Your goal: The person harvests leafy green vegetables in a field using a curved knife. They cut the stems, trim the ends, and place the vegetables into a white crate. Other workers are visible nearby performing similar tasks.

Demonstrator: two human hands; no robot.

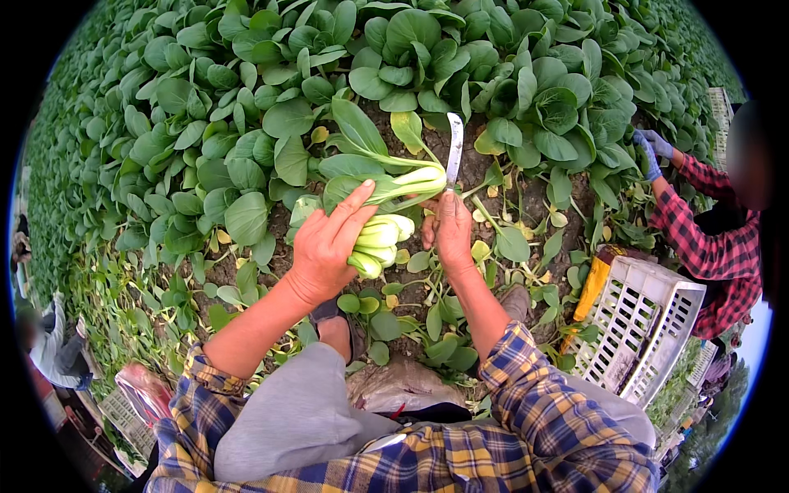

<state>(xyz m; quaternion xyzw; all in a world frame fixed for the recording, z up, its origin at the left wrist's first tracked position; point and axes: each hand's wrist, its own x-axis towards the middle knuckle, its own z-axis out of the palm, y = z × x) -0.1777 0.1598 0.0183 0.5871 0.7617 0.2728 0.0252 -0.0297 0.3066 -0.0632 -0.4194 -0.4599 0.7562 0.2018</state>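
Observation:
Several cut heads of bok choy lie under my left hand, which is closed around them, their pale bases towards the right. Another bok choy head stretches above them, its leaves up and left and its base beside the knife. My right hand grips the handle of a knife with a slightly curved blade, its tip pointing up in the view. A yellowing leaf sticks out from the upper head, left of the blade. The handle is mostly hidden by my fingers.
Dense rows of growing bok choy fill the ground ahead. Loose leaves litter the soil around my feet. White plastic crates stand at the right, near a co-worker's gloved hands. Another person is at far left, near another crate.

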